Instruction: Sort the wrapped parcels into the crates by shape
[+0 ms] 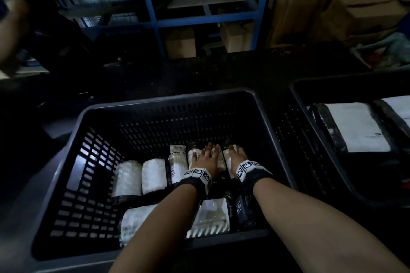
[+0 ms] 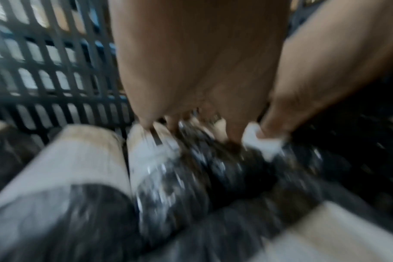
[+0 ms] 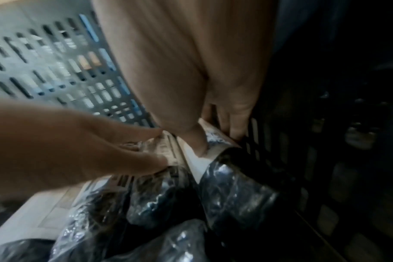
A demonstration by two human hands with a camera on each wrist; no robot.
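A black slotted crate (image 1: 168, 99) holds several rolled parcels in dark plastic with white labels. Both my hands reach deep into its far right corner. My left hand (image 1: 206, 157) lies on top of one roll (image 1: 193, 154), its fingers (image 2: 157, 122) straight and spread over the wrap. My right hand (image 1: 236, 155) grips the rightmost roll (image 3: 227, 177) beside the crate wall, thumb (image 3: 198, 141) on one side and fingers (image 3: 236, 124) on the other. The left hand (image 3: 132, 150) shows beside it in the right wrist view. Both wrist views are blurred.
More rolls lie to the left (image 1: 128, 177) and at the crate's near side (image 1: 210, 215). A second black crate (image 1: 297, 95) on the right holds flat parcels with white labels (image 1: 355, 126). Blue shelving (image 1: 153, 17) and cardboard boxes stand behind the dark table.
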